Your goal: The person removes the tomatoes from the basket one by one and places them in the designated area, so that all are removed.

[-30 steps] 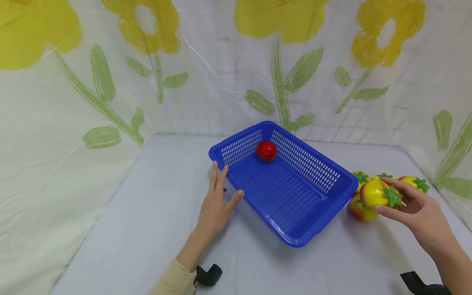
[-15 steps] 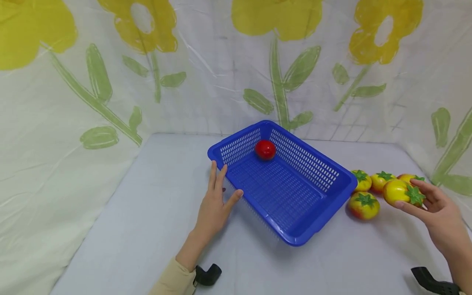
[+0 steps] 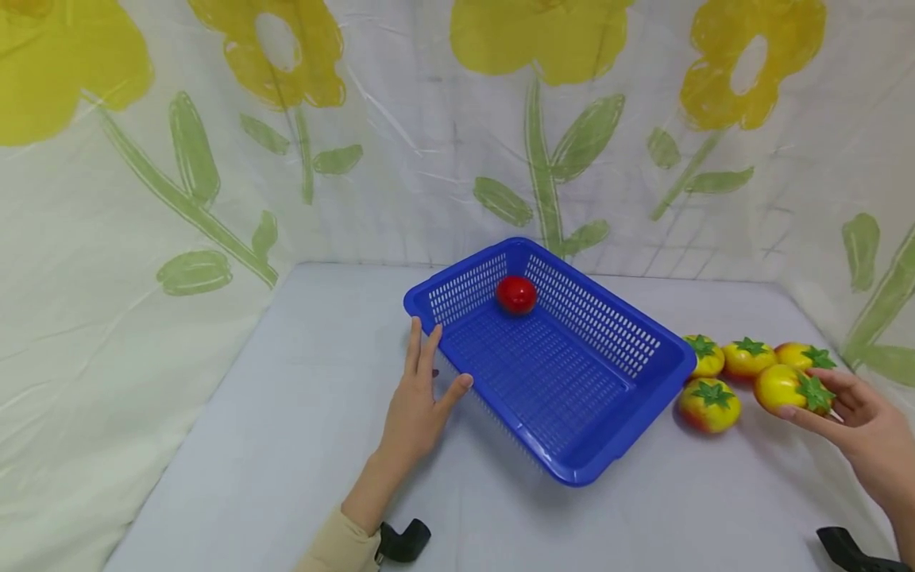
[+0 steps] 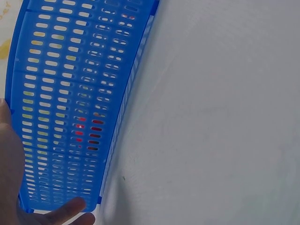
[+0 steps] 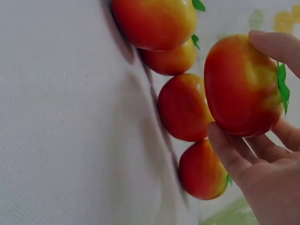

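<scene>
My right hand point(image 3: 868, 421) grips a yellow-and-red tomato point(image 3: 786, 388) with a green leafy top, between thumb and fingers. In the right wrist view, the held tomato point(image 5: 243, 86) is off the table, in front of several like it. My left hand point(image 3: 415, 413), fingers spread and straight, touches the near left side of a blue plastic basket point(image 3: 500, 417). Through the slots of the basket's side wall point(image 4: 61, 93), the left wrist view gives glimpses of red. A shiny red round fruit point(image 3: 516, 295) lies inside, in the far left corner.
Several more tomatoes rest on the white table point(image 3: 300, 381) right of the basket, among them a front one point(image 3: 709, 405) and a back one point(image 3: 748, 358). A white curtain point(image 3: 407, 151) painted with yellow flowers hangs behind the table.
My right hand has moved right with the tomato, away from the basket, and then slightly lower. The left hand and the basket have stayed in place.
</scene>
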`<state>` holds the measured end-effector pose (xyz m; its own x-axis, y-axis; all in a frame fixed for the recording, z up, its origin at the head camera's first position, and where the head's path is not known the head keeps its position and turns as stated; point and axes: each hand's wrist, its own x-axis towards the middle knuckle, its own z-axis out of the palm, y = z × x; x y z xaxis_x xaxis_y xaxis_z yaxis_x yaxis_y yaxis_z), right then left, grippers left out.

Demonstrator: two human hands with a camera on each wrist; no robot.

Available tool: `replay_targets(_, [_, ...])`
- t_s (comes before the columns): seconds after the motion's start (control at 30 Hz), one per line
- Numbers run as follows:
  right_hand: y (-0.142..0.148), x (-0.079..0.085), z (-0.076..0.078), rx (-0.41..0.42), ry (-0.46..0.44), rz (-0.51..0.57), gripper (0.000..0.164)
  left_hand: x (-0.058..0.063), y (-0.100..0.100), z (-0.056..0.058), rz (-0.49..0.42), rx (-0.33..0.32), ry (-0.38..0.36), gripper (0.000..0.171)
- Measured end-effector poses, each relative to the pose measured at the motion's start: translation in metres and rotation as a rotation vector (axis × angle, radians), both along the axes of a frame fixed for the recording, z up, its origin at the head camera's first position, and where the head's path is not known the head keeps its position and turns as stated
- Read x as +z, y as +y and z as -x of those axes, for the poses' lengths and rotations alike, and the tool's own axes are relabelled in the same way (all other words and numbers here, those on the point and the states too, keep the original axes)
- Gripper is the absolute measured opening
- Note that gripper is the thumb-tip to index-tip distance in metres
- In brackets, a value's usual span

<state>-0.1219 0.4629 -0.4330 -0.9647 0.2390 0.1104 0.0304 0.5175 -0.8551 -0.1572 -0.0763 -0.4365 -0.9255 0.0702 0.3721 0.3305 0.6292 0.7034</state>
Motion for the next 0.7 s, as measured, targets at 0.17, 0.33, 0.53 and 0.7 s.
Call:
replay_targets(0.17, [0.008, -0.004, -0.002, -0.001, -0.074, -0.060, 0.064, -0.003, 0.000, -0.001, 0.005, 0.001, -0.003, 0.079])
replay_targets(0.33, [0.017, -0.007, 0.000, 0.072, -0.102, -0.107, 0.066, -0.002, 0.001, -0.001, 0.002, 0.002, 0.000, 0.079])
replay_targets(0.53, [0.020, -0.006, 0.000, 0.135, -0.160, -0.161, 0.068, 0.000, 0.000, -0.001, 0.009, 0.001, 0.009, 0.079])
replay_targets(0.7, [0.020, -0.007, 0.001, 0.123, -0.211, -0.194, 0.073, -0.001, 0.000, 0.000, 0.011, 0.002, 0.001, 0.078])
